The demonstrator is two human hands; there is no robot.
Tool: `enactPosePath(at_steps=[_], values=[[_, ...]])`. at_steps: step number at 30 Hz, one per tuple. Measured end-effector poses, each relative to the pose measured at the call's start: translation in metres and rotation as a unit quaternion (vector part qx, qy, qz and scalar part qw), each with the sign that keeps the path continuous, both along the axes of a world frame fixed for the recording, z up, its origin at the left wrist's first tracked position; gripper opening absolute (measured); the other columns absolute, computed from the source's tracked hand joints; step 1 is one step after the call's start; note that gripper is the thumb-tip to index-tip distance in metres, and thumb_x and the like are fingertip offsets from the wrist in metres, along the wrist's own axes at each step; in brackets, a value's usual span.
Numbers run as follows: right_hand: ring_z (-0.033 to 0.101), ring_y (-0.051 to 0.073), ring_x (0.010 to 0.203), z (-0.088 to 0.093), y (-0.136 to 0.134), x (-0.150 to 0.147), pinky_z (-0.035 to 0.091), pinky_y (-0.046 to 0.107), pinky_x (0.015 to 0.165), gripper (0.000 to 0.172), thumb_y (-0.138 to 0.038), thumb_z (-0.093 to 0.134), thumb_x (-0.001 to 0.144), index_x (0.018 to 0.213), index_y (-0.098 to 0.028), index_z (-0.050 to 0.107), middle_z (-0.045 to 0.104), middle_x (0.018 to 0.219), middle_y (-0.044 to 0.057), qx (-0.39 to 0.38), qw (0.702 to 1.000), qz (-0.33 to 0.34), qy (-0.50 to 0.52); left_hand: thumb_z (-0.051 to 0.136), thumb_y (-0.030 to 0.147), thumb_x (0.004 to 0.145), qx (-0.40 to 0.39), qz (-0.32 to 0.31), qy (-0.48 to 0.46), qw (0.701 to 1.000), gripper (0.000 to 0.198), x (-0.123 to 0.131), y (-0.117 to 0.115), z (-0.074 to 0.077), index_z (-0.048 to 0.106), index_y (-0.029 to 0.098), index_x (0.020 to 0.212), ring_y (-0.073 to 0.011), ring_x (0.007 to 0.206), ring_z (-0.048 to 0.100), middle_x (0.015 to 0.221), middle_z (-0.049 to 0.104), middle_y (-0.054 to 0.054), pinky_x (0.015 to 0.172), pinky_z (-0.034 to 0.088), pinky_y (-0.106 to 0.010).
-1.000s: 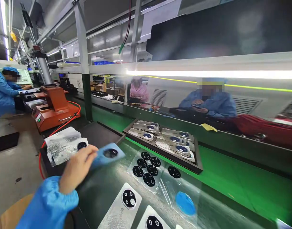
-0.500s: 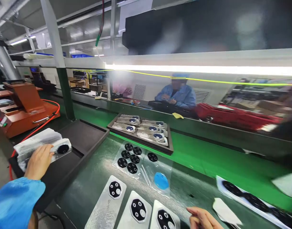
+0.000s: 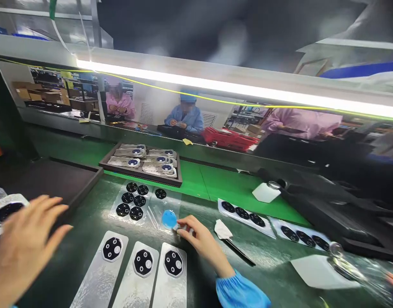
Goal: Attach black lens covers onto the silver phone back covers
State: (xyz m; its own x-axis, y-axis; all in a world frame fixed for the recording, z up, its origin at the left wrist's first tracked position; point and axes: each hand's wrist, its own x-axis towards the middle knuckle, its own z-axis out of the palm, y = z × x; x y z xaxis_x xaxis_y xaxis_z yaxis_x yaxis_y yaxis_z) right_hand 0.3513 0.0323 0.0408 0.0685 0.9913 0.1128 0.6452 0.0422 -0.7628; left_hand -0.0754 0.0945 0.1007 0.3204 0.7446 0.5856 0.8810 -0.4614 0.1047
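Observation:
My right hand (image 3: 199, 241) reaches over a clear plastic sheet (image 3: 164, 209), its thumb and forefinger pinched at the edge of a blue film disc (image 3: 169, 219). Several black camera rings (image 3: 132, 201) lie on that sheet. My left hand (image 3: 23, 244) is open and holds nothing, with its fingers spread. Nearest to it, at the left edge, is a foil-wrapped phone back cover (image 3: 7, 211). Three silver back covers with black camera islands (image 3: 137, 273) lie side by side between my hands.
A dark tray (image 3: 141, 180) of silver covers stands at the back of the green bench. To the right lie strips of black discs on white backing (image 3: 243, 216) and a black-handled tool (image 3: 237, 252). A black tray (image 3: 48, 179) lies at left. Workers show behind the glass.
My view has swung right. My left hand has come off the foil-wrapped cover and is open. My right hand has moved up to the blue disc.

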Motion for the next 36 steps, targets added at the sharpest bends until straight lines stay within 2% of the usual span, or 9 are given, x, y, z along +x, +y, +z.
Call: enactPosePath(at_steps=[2,4,6,8,13,20,28,36], values=[[0.063,0.019,0.086,0.004,0.03,0.001,0.05,0.034,0.081,0.018,-0.03,0.065,0.083,0.099,-0.022,0.07,0.065,0.095,0.002,-0.013,0.999,0.017,-0.04,0.061,0.035,0.088,-0.053,-0.146,0.035,0.987,0.032,0.058,-0.018,0.003,0.058,0.026,0.118,-0.0313,0.125,0.048,0.129,0.06,-0.005,0.108,0.031,-0.047],[0.062,0.021,0.095,0.005,0.062,0.001,0.049,0.037,0.088,0.02,-0.025,0.07,0.082,0.102,-0.02,0.069,0.064,0.101,0.004,-0.026,0.996,0.018,-0.084,0.069,0.032,0.083,-0.194,-0.246,0.064,0.947,0.034,0.105,-0.031,0.002,0.06,0.028,0.115,-0.0278,0.122,0.049,0.128,0.06,-0.003,0.104,0.036,-0.04],[0.061,0.022,0.103,0.004,0.092,-0.001,0.049,0.043,0.092,0.023,-0.028,0.069,0.087,0.108,-0.017,0.066,0.064,0.112,0.006,-0.039,0.992,0.013,-0.121,0.078,0.035,0.073,-0.319,-0.289,0.11,0.896,0.044,0.135,-0.035,-0.002,0.059,0.025,0.112,-0.0304,0.119,0.05,0.126,0.059,-0.005,0.099,0.04,-0.041],[0.061,0.023,0.105,0.002,0.116,-0.003,0.051,0.045,0.091,0.027,-0.032,0.065,0.092,0.115,-0.017,0.062,0.062,0.12,0.007,-0.054,0.987,0.003,-0.15,0.085,0.038,0.062,-0.366,-0.288,0.138,0.874,0.057,0.15,-0.032,-0.008,0.059,0.021,0.11,-0.0336,0.115,0.049,0.124,0.058,-0.008,0.097,0.04,-0.045],[0.062,0.024,0.109,0.0,0.151,-0.009,0.053,0.046,0.091,0.033,-0.034,0.062,0.094,0.122,-0.017,0.059,0.06,0.126,0.009,-0.08,0.977,-0.016,-0.195,0.094,0.034,0.044,-0.38,-0.298,0.162,0.86,0.079,0.157,-0.014,-0.025,0.056,0.016,0.11,-0.036,0.112,0.048,0.121,0.055,-0.012,0.097,0.037,-0.048],[0.063,0.023,0.105,-0.002,0.168,-0.008,0.055,0.043,0.087,0.032,-0.035,0.062,0.095,0.122,-0.017,0.059,0.061,0.123,0.008,-0.112,0.966,-0.018,-0.233,0.095,0.036,0.043,-0.388,-0.318,0.185,0.845,0.079,0.166,-0.008,-0.027,0.054,0.013,0.106,-0.034,0.106,0.048,0.113,0.053,-0.012,0.094,0.037,-0.048],[0.063,0.023,0.104,-0.002,0.159,-0.022,0.055,0.043,0.086,0.033,-0.034,0.062,0.095,0.123,-0.017,0.058,0.061,0.123,0.008,-0.065,0.958,-0.013,-0.28,0.095,0.039,0.041,-0.397,-0.296,0.18,0.85,0.077,0.163,-0.01,-0.033,0.053,0.013,0.1,-0.0324,0.102,0.045,0.109,0.048,-0.011,0.09,0.04,-0.045],[0.061,0.024,0.109,-0.001,0.142,-0.032,0.053,0.046,0.09,0.033,-0.033,0.063,0.094,0.123,-0.017,0.059,0.059,0.127,0.009,-0.006,0.943,0.013,-0.332,0.095,0.028,0.046,-0.397,-0.268,0.166,0.862,0.065,0.163,-0.019,-0.022,0.048,0.016,0.09,-0.031,0.104,0.044,0.112,0.046,-0.009,0.086,0.043,-0.042]])
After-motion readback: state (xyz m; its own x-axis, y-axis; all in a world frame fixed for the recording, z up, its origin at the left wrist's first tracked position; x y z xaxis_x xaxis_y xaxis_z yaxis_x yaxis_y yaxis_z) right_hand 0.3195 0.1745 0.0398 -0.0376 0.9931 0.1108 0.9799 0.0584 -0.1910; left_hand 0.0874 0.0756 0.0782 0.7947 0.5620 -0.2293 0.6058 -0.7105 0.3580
